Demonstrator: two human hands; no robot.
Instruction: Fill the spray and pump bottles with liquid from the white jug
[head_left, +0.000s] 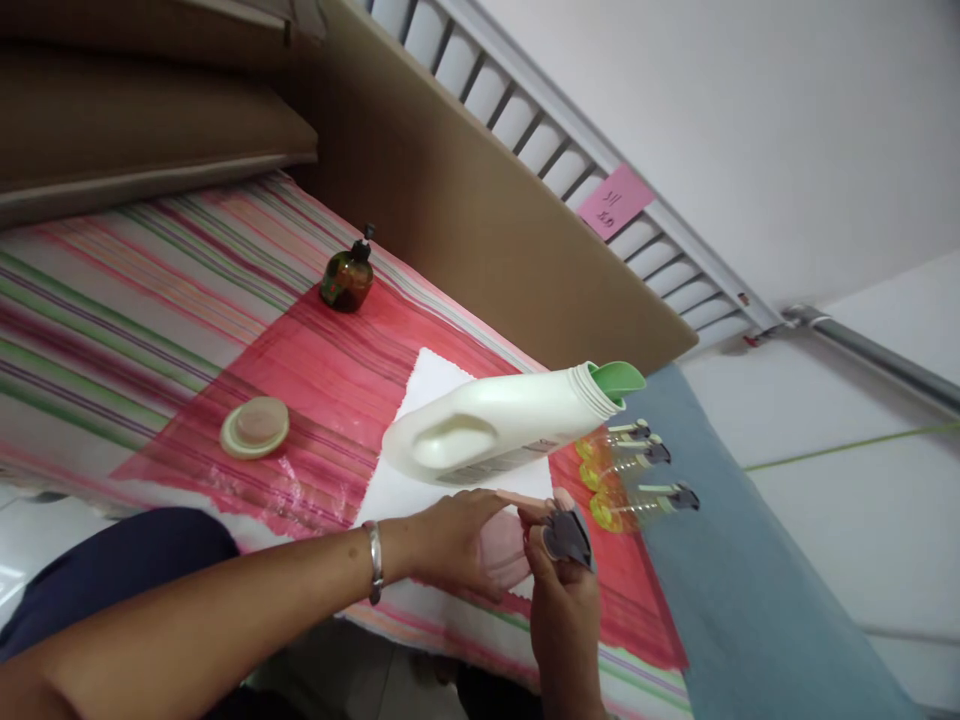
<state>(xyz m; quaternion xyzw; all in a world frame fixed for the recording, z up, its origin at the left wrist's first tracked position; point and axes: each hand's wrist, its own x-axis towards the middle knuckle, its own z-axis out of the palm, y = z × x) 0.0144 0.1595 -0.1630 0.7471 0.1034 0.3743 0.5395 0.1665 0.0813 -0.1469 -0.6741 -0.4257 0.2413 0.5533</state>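
Head view, lower centre of frame: the left hand (457,540) grips a small pinkish bottle (504,555), steadying it. The right hand (559,590) pinches the grey pump cap (568,535) at the bottle's neck. Just above, a white jug (495,430) lies uncapped on a white cloth (427,390), its lid (255,427) set apart at left centre. Three pump bottles (634,470) lie at right centre.

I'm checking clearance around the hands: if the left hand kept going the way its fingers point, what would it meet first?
Probably the right hand and the grey pump head it holds: the left hand's fingertips point at them, almost touching. The white jug seems to lie just beyond, though depth is unclear.
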